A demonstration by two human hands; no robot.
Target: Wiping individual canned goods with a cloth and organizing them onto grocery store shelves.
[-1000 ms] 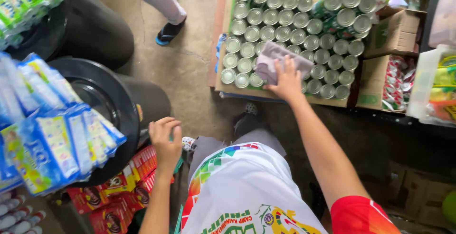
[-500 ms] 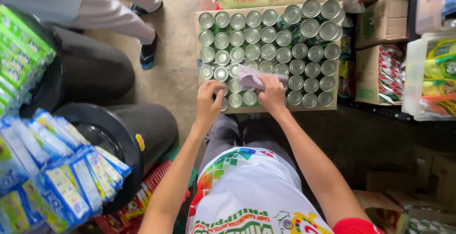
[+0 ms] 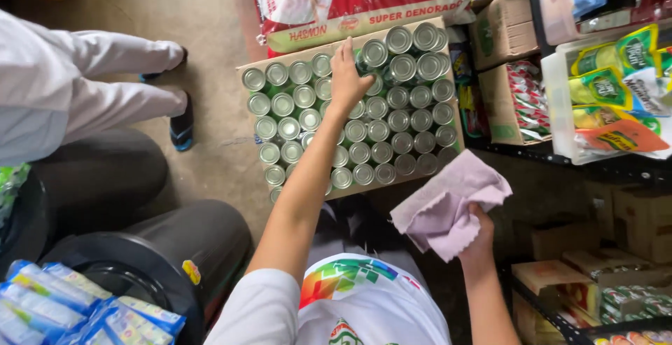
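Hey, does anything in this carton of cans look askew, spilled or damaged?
Nothing looks spilled or dented. The cans stand upright in rows in the open cardboard carton. Only oddity: some at the top right sit higher, a second layer. The left hand rests on the cans; the right hand holds a pink cloth.

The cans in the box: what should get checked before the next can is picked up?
1. Left hand on a can: ok, it rests on the cans near the box's far edge.
2. Fingers closed round one can: cannot tell.
3. Right hand holding the pink cloth: ok, off the box.
4. Cans upright in rows: ok.
5. Cardboard box level: ok.
6. Other person's legs away from the box: ok.
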